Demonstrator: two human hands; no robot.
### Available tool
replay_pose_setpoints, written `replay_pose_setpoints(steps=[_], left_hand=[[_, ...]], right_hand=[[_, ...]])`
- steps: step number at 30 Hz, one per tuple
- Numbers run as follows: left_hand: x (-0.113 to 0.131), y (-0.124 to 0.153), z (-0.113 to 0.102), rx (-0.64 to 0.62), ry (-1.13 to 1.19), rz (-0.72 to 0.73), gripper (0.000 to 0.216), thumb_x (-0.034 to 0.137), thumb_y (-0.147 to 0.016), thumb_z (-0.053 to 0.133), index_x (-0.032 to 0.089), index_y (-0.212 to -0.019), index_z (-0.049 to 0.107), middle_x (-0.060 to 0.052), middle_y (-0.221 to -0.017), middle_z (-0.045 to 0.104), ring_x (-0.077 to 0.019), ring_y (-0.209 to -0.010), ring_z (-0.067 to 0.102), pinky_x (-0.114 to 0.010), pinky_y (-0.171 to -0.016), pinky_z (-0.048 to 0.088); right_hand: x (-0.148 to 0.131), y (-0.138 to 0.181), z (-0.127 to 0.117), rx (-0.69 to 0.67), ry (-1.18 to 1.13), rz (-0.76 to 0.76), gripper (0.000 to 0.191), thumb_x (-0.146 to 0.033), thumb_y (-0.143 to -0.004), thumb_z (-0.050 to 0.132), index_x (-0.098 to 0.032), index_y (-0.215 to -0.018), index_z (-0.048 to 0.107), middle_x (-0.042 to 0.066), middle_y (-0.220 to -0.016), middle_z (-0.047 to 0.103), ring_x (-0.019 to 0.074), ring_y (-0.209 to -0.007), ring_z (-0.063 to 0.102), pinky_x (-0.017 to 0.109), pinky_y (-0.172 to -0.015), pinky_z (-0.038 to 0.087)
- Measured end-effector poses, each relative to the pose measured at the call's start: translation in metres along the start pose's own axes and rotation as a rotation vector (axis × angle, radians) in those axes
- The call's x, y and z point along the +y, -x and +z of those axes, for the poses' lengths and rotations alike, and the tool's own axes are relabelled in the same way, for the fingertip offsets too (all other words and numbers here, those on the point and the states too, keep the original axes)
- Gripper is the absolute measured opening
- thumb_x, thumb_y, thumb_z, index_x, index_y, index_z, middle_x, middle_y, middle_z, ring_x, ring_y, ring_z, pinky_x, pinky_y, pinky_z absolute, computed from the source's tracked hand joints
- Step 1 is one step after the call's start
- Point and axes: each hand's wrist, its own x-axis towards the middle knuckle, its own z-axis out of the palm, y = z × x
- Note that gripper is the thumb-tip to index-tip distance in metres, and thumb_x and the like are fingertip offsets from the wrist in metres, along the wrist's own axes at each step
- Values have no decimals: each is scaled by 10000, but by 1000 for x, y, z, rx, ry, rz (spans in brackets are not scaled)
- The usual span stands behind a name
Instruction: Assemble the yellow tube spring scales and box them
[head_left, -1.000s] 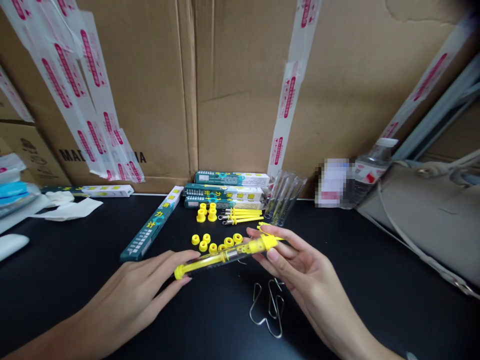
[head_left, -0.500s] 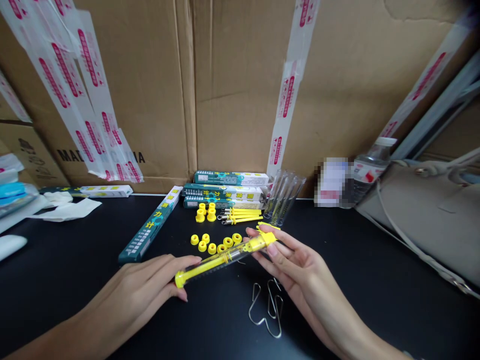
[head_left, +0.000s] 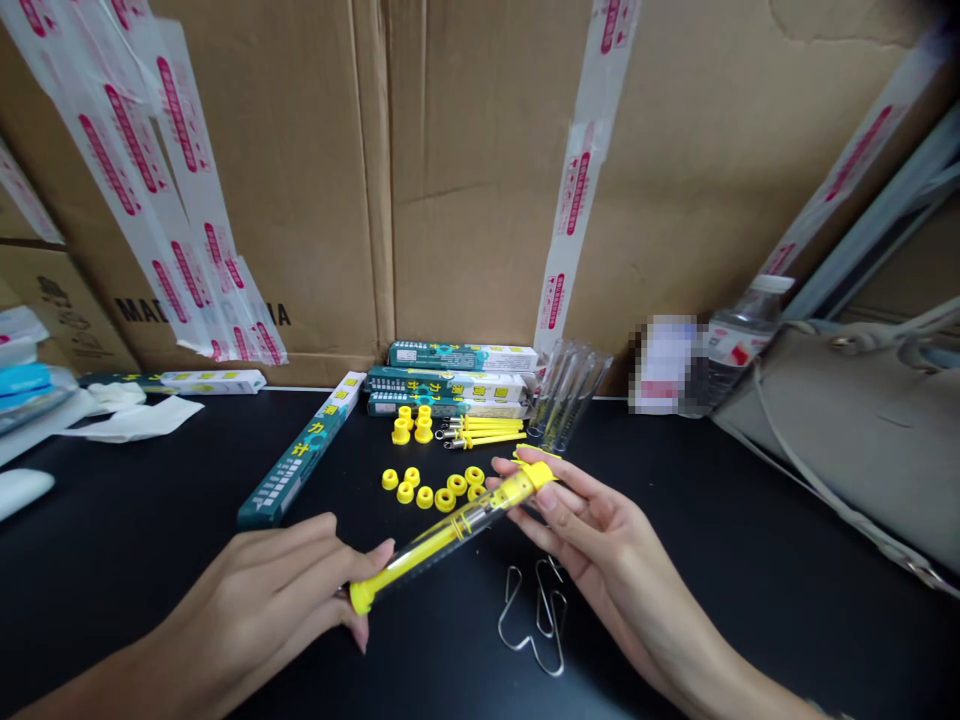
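A clear plastic tube with yellow ends and a yellow rod inside (head_left: 442, 540) is held slanted above the black table between both hands. My left hand (head_left: 277, 600) pinches its lower yellow cap with curled fingers. My right hand (head_left: 592, 540) grips the upper yellow end between thumb and fingers. Just behind the tube lie several small yellow rings (head_left: 435, 490). Three bent wire hooks (head_left: 536, 615) lie on the table under my right hand.
Green and white boxes (head_left: 457, 380) are stacked at the cardboard wall, one longer box (head_left: 300, 455) lies slanted to the left. Yellow rods with springs (head_left: 480, 432), clear tubes (head_left: 566, 395), a water bottle (head_left: 739, 340) and a grey bag (head_left: 855, 440) stand behind.
The tube's lower end has dropped and swung toward me, so the tube slants more steeply. My left hand moved down with it and its fingers curled more.
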Motion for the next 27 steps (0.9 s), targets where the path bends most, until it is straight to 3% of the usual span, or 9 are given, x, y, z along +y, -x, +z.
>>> replay_pose_setpoints(steps=[6, 11, 16, 20, 25, 27], left_hand=[[-3, 7, 2, -57, 111, -44, 192, 164, -1035, 460, 194, -1042, 650, 19, -826, 708, -107, -689, 609, -210, -663, 485], [-7, 13, 5, 1, 169, -91, 263, 191, -1008, 531, 222, -1255, 616, 22, -859, 721, -103, -722, 622, -165, -642, 512], [-3, 20, 10, 119, 176, -181, 432, 100, -966, 558, 262, -1367, 547, -23, -1039, 721, -157, -862, 625, -230, -667, 524], [1, 17, 11, 97, 199, -192, 352, 119, -975, 553, 275, -1288, 597, -9, -966, 719, -152, -828, 612, -227, -652, 512], [4, 10, 12, 77, 105, -214, 148, 185, -973, 577, 277, -988, 693, 48, -725, 676, -119, -703, 591, -178, -599, 485], [4, 10, 12, 106, 99, -181, 164, 176, -976, 567, 273, -1043, 681, 49, -717, 683, -131, -700, 575, -204, -612, 482]], right_hand=[[1, -1, -1, 11, -71, 43, 346, -235, -865, 759, -192, -1204, 706, 96, -1195, 741, 230, -1154, 671, 321, -1010, 534], [1, -2, 0, 40, -89, 62, 337, -232, -848, 774, -192, -1178, 727, 93, -1229, 726, 250, -1187, 650, 355, -1058, 504], [0, 0, 0, 28, -96, 70, 334, -233, -845, 776, -221, -1176, 730, 72, -1260, 711, 246, -1242, 610, 382, -1104, 462], [1, 0, -2, -5, -118, 106, 298, -220, -885, 733, -190, -1181, 727, 82, -1252, 715, 234, -1235, 615, 350, -1099, 470], [3, -5, -5, -33, -92, 104, 270, -217, -915, 698, -150, -1175, 724, 96, -1228, 725, 221, -1197, 641, 315, -1058, 503], [3, -7, -6, -40, -63, 93, 281, -214, -900, 716, -162, -1176, 724, 88, -1205, 735, 215, -1165, 660, 316, -1032, 522]])
